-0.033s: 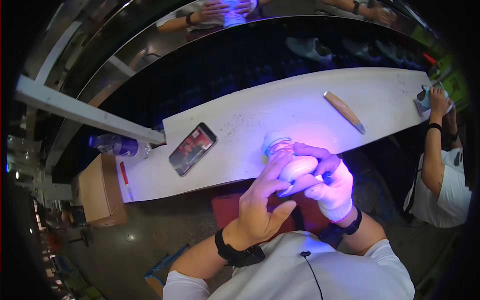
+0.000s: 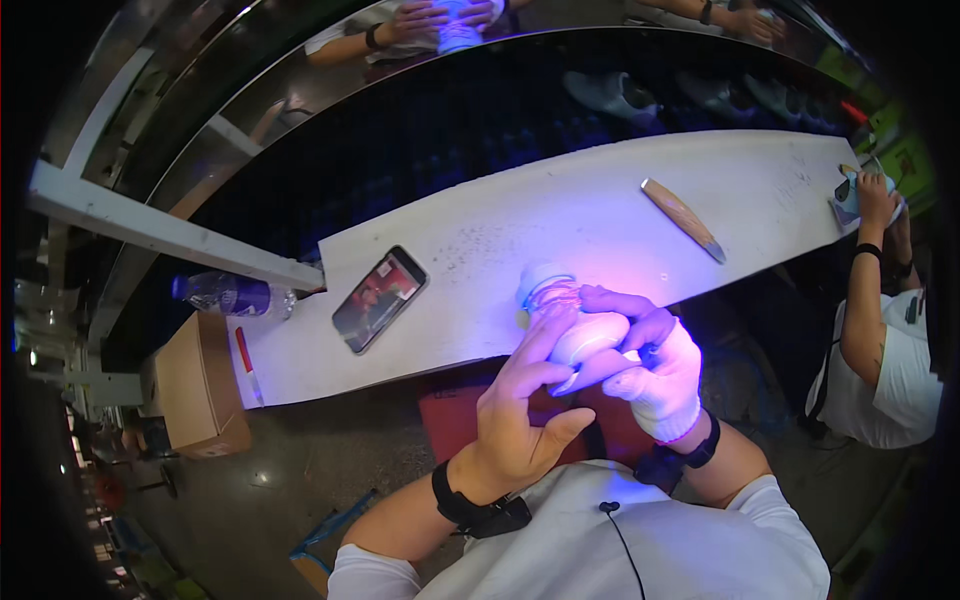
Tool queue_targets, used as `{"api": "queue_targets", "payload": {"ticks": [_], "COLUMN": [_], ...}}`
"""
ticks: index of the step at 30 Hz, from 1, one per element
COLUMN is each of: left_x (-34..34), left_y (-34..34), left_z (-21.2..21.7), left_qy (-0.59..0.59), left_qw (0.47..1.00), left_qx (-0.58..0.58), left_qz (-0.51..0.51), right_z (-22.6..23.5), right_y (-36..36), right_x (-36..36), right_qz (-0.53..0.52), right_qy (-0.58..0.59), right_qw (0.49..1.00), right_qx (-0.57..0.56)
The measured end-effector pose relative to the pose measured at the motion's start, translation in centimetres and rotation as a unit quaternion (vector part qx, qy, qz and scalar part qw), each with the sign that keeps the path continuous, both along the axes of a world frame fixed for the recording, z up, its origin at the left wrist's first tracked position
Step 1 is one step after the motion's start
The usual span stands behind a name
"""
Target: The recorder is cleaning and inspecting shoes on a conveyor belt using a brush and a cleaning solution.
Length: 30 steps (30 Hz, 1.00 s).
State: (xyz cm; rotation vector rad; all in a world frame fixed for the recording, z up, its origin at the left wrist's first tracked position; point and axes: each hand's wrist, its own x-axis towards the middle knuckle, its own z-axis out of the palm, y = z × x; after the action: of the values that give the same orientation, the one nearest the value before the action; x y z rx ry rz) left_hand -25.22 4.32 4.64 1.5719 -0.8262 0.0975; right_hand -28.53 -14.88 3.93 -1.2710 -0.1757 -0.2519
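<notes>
While the gloved right hand [image 2: 657,376] is gripping a pale shoe [image 2: 598,333] from the right, the left hand [image 2: 522,422] is touching its left side with extended fingers. Between both hands at the near edge of the white table [image 2: 470,310], the shoe's long axis is running from far left to near right.

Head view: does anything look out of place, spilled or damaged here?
Two small things. Dark specks mark the white bench near the phone; dirt or wear, I cannot tell. The right hand wears a white glove while the left hand looks bare, an odd mismatch. No spill shows.
</notes>
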Motion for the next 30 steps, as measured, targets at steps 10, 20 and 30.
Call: {"api": "queue_targets", "payload": {"ticks": [10,20,30], "left_x": [-3.9,-4.0,-0.2], "left_y": [-1.5,-1.5,1.0], "left_z": [-1.8,-2.4,1.1], "left_qy": [0.128,0.126,0.049], "left_qw": [0.984,0.982,0.997], "left_qx": [-0.119,-0.14,0.061], "left_qz": [0.041,0.025,0.005], "right_z": [-1.0,-1.3,1.6], "right_y": [-0.5,-1.0,-2.0], "right_x": [-1.3,-1.3,-0.4], "right_qz": [0.006,-0.008,0.017], "right_qy": [-0.056,-0.085,-0.057], "right_qw": [0.993,0.99,0.953], "right_qx": [-0.103,-0.109,-0.297]}}
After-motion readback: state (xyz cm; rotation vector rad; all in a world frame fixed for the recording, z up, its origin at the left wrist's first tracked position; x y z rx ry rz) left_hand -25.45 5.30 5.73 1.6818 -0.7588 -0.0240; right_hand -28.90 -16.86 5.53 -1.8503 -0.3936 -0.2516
